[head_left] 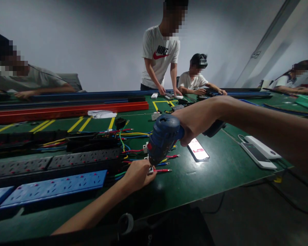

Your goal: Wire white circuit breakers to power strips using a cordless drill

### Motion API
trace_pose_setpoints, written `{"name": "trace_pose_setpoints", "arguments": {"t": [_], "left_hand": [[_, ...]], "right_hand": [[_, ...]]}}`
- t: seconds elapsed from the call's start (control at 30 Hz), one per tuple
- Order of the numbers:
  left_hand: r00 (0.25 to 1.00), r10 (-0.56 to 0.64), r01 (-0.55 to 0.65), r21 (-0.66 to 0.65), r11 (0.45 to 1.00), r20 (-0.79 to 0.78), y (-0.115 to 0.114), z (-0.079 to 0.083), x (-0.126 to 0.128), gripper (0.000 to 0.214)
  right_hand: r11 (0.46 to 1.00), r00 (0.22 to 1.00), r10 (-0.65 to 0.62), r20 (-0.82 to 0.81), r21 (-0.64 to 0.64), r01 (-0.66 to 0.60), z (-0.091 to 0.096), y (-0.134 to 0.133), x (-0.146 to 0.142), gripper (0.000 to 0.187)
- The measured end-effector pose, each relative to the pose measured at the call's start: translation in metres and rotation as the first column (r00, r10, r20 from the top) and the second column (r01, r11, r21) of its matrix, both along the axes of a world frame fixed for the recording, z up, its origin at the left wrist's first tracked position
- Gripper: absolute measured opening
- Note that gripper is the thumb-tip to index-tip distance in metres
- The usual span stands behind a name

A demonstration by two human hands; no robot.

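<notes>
My right hand [191, 121] is wrapped round the handle of a blue cordless drill [165, 131], its nose tilted down and to the left. The tip of the drill meets a small white terminal block [150, 170], which my left hand [138, 171] pinches near the table's front edge. A red wire [162, 170] with a bare metal lug sticks out of the block to the right. Green, blue and other coloured wires run left toward a black power strip [84, 159] and a blue power strip [59, 188]. Behind the drill, another white block [145, 147] is partly covered.
A lit phone [198, 149] lies right of the drill, and a white device with a screen [258, 155] sits farther right. Long orange rails [69, 111] and a white cloth [102, 114] lie across the green table [220, 174]. Several co-workers sit or stand beyond it.
</notes>
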State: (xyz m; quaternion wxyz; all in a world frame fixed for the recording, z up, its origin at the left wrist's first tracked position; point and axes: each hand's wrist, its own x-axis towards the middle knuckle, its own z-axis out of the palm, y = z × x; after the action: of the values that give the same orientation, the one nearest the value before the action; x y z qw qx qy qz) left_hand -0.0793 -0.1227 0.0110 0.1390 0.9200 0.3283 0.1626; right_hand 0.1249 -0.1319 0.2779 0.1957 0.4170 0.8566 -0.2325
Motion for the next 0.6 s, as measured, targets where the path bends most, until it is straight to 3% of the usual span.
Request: {"name": "trace_pose_setpoints", "arguments": {"t": [0.37,0.6], "left_hand": [[0.999,-0.022,0.022,-0.017,1.0,-0.035,0.0023,0.0003,-0.0008,0.024],[0.999,-0.031,0.03,-0.026,0.999,-0.042,-0.0005,0.0063,-0.0012,0.022]], "right_hand": [[0.999,0.999,0.024,0.045,0.022,-0.025,0.002,-0.0017,-0.0038,0.026],[1.0,0.999,-0.023,0.045,-0.01,0.024,0.0045,0.0,-0.0063,0.029]]}}
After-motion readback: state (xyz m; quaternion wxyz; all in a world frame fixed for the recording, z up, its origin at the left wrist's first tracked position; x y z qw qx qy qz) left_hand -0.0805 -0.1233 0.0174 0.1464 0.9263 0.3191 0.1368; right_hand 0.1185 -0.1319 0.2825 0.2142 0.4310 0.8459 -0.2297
